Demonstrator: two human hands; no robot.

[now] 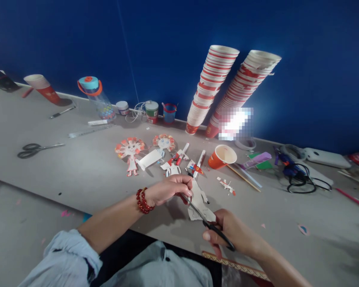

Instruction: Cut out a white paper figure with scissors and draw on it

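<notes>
My left hand (175, 189), with red bead bracelets at its wrist, pinches the edge of a piece of white paper (200, 194). Faint drawn lines show on the paper's lower part. My right hand (224, 231) is closed around the black handles of a pair of scissors (217, 230). Their blades lie along the paper, pointing up and left toward my left fingers. Beyond my hands lie a paper doll (131, 153) with a red-and-white fringed head, a second fringed head (164, 142), white cutouts, a marker (199, 163) and paper scraps (226, 184).
Two tall stacks of paper cups (213, 85) lean near the blue wall. An orange cup (223, 156) stands in front of them. A water bottle (97, 97) and other scissors (37, 149) are at left. A blue glue gun (293, 169) with a black cord lies at right.
</notes>
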